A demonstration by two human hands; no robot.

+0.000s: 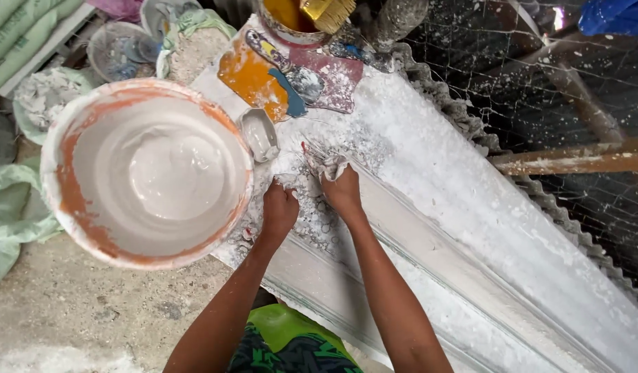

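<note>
1. My fingertips are buried in wet white plaster (312, 173), so I can't tell exactly how my fingers curl.
2. The brush (327, 10) and yellow pot (284, 17) are cut off at the top edge of the frame.
3. My right hand (341, 188) is closed on a lump of plaster at the centre of the frame.
4. My left hand (280, 207) presses fist-like just beside it on the long white moulding (471, 228).
5. The big bucket (56, 200) of plaster mix sits left of both hands; a small scoop (259, 135) lies above them.

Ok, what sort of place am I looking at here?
Probably a plaster-casting workshop: a big bucket of white slurry, a long white moulding under both hands, and a plaster-smeared trowel.
</note>
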